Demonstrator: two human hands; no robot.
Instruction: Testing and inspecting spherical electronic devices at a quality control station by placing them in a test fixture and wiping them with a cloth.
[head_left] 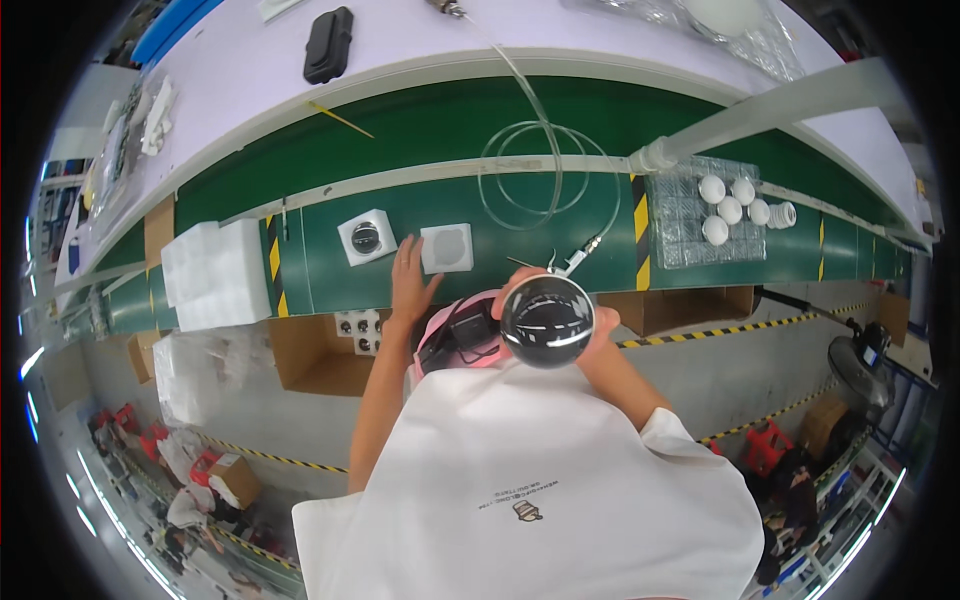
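Note:
A glossy black ball (547,320) with a clear-looking rim is held up close to my chest. Fingers of my right hand (604,328) wrap around its sides. My left hand (408,284) rests on the green bench with its fingers stretched out, beside a square white foam block (447,262) with a round grey area on top. To the left of that hand sits another foam block (352,246) with a dark shiny ball (365,237) set into it. Just beyond the held ball lies an air blow gun (573,262), partly hidden by it.
A clear hose (556,160) loops across the bench. White foam sheets (215,275) stand at the left. White round bulbs (730,209) sit on a clear plastic tray (685,245) at the right. Cardboard boxes (310,372) are below the bench edge, and a pale pipe (770,115) crosses the right.

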